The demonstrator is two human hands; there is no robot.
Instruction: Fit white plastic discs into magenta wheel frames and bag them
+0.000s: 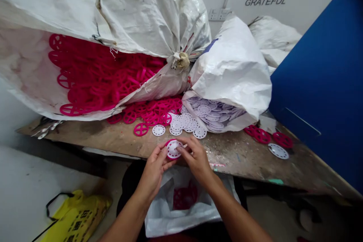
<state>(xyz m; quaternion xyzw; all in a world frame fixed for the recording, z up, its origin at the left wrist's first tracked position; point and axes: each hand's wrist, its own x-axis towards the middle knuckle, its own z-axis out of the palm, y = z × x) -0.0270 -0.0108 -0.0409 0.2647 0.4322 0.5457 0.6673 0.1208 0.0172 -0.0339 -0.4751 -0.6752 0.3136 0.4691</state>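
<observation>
My left hand and my right hand meet above the bench's front edge, both pinching a white perforated plastic disc. A magenta plastic wheel sits against the disc's left rim, partly hidden by my fingers. Just beyond my hands lie a loose magenta wheel and a loose white disc. Below my hands, an open white plastic bag holds magenta wheels.
Woven sacks spill magenta wheels and pale lilac discs onto the scarred wooden bench. More parts lie at right, before a blue panel. A yellow bag lies on the lower left.
</observation>
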